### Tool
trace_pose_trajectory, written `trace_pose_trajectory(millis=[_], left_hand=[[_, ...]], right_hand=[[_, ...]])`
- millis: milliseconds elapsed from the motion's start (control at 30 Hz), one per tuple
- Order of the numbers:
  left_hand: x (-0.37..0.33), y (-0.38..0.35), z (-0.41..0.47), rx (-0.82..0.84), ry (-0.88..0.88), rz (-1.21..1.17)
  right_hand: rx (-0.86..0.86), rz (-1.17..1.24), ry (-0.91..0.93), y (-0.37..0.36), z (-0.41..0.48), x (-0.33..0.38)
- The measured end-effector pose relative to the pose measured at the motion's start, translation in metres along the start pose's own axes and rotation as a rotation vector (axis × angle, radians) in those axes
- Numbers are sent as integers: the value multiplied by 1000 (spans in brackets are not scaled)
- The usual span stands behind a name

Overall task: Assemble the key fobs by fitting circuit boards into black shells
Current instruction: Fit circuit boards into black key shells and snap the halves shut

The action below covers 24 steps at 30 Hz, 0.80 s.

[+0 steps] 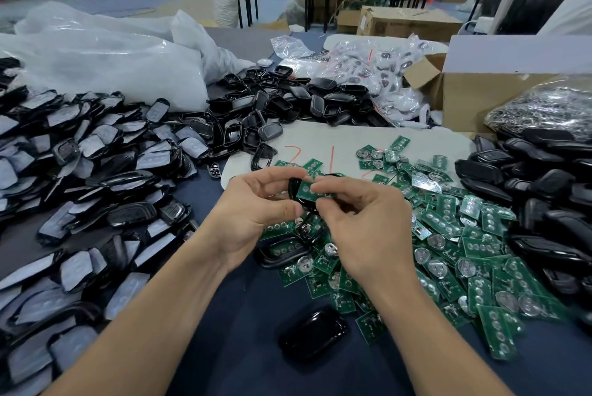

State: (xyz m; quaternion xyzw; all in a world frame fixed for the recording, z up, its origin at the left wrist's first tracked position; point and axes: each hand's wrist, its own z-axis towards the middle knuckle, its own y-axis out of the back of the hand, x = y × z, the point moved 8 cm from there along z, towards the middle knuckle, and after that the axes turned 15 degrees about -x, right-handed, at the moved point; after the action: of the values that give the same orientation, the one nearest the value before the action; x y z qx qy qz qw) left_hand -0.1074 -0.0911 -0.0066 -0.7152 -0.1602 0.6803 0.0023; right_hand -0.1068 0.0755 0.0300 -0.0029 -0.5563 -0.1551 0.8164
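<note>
Above the table's middle, my left hand (256, 213) grips a black key fob shell (293, 186) by its left end. My right hand (362, 219) pinches a green circuit board (307, 190) and holds it against the shell's open face. Most of the shell is hidden behind my fingers and the board. Under and to the right of my hands lies a heap of loose green circuit boards (448, 235), some with round metal battery clips. A closed glossy black fob (312, 331) lies on the dark table near me. Another black shell (282, 251) with a board inside lies below my hands.
Piles of black shell halves with grey pads (80, 187) cover the left side. More black shells (288, 100) lie at the back, and black covers (544, 203) heap up on the right. Plastic bags (112, 59), bagged parts (378, 75) and a cardboard box (464, 97) stand behind.
</note>
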Motion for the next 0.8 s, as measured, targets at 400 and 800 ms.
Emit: trace_pose_trajectory(millis=[400,800], left_hand=[[5,-4,-3,-66,43,-41],[4,6,-3,-175,82,-125]], right_hand=[[29,-101,66,1,2,1],[89,-243,230,-8,-5,9]])
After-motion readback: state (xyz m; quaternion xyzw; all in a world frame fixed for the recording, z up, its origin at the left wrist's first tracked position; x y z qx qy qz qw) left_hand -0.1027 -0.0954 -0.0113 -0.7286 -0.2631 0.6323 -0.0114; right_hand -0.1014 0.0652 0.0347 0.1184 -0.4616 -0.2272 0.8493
